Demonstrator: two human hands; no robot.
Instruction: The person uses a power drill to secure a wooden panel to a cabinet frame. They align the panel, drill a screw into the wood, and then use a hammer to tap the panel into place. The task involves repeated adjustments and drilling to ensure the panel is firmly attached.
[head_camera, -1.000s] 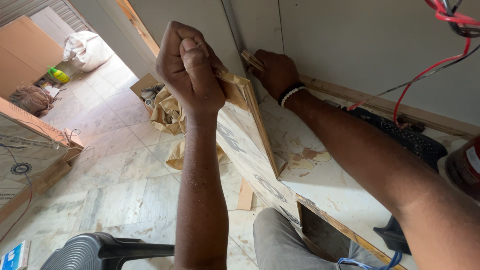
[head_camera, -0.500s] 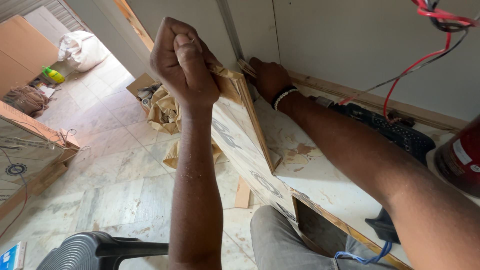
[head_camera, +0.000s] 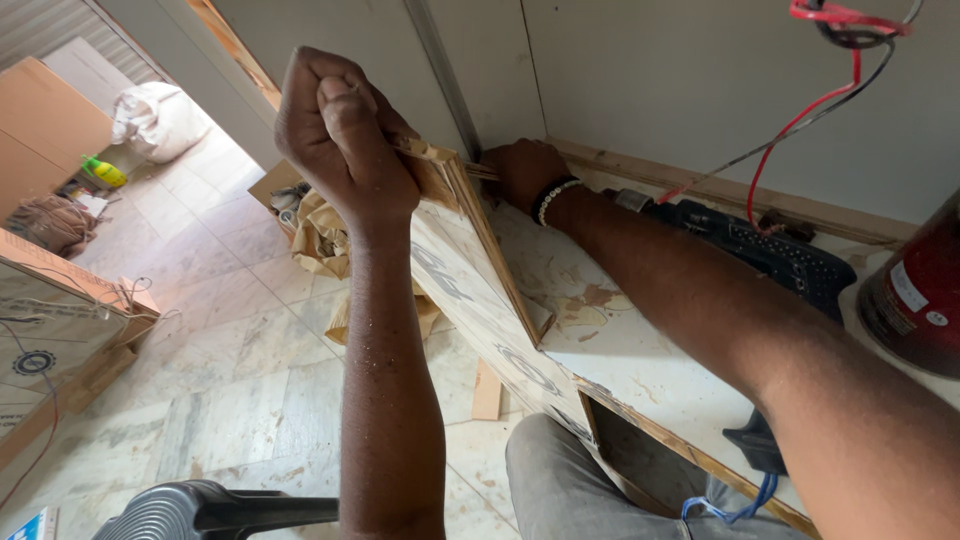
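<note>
A pale, printed plywood panel (head_camera: 480, 290) is held on edge against the worktop's front, its far corner by the grey wall; whether it is fastened cannot be told. Its top corner is gripped by the left hand (head_camera: 340, 135), closed in a fist. The right hand (head_camera: 522, 172) is curled shut on a thin wooden strip (head_camera: 478, 170) at the corner.

The plywood panel (head_camera: 470, 290) shows raw, layered wood at its edge and a matt printed face; the table (head_camera: 620, 350) is pale, matt board with stains and rough chipped patches; the drill (head_camera: 770, 250) is black textured plastic; the floor (head_camera: 200, 380) is glossy marble tile; the cylinder (head_camera: 920, 290) is shiny red metal
</note>
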